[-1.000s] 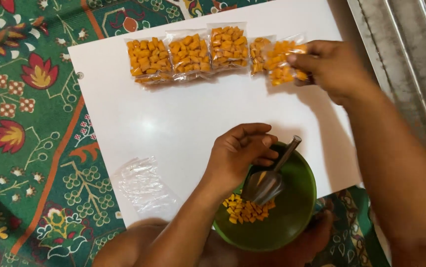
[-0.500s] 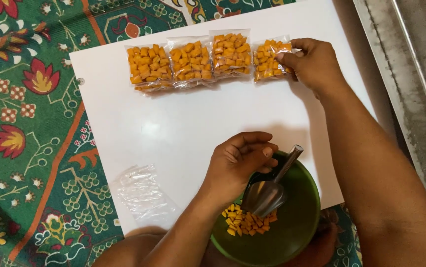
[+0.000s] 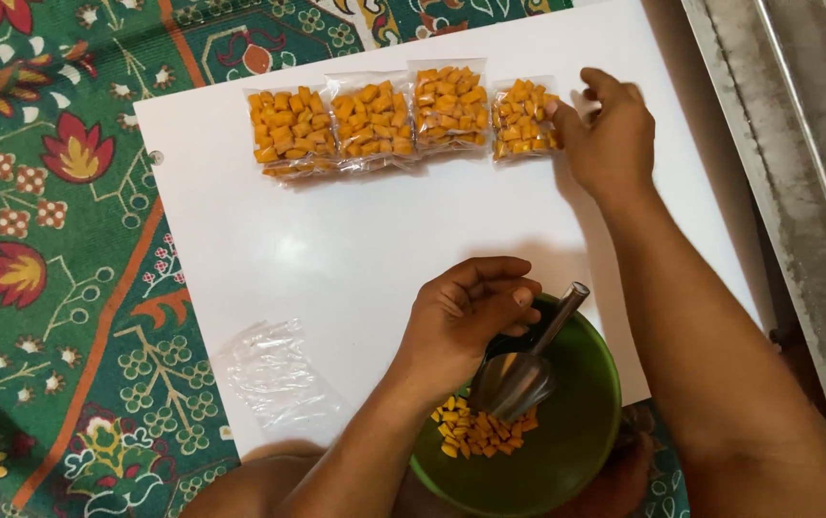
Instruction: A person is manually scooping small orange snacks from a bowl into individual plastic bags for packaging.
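Observation:
Several clear packets of orange snack pieces lie in a row at the far side of a white board (image 3: 355,240). My right hand (image 3: 610,134) is at the right edge of the rightmost packet (image 3: 522,117), thumb touching it, fingers apart. My left hand (image 3: 466,317) rests with curled fingers on the near-left rim of a green bowl (image 3: 576,422) and holds nothing. In the bowl, a metal scoop (image 3: 519,379) leans with its handle up and to the right, over a small heap of loose orange pieces (image 3: 475,432).
A stack of empty clear plastic bags (image 3: 274,364) lies at the board's near-left corner. The board sits on a green patterned rug (image 3: 48,240). A grey metal rail (image 3: 797,144) runs along the right side.
My right hand carried the rightmost packet left, set it down at the end of the row, and loosened its grip. My left hand stayed at the bowl.

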